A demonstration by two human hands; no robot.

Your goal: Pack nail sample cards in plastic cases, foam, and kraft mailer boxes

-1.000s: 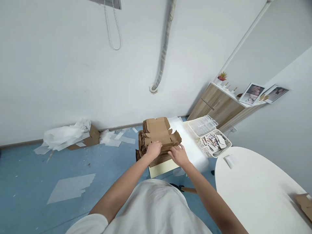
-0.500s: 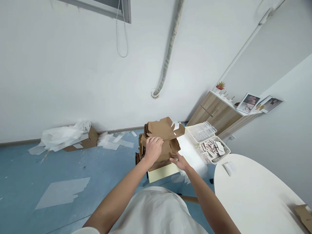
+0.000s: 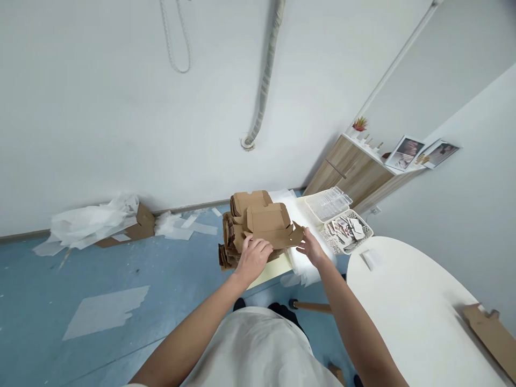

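The blank (image 3: 269, 221) is clasped at its near edge by the left hand (image 3: 253, 257) and pinched at a side flap by the right hand (image 3: 311, 248), seemingly so that it is held level above the stack (image 3: 229, 244). A basket (image 3: 369, 234) is set beyond.

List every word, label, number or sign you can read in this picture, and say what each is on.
No legible text anywhere.
Cardboard box blank, held by the left hand and right hand: plain brown, no print shows.
Printed cards in the white basket: too small to read.
Photo prints on the wooden cabinet: pictures only, any writing too small to tell.
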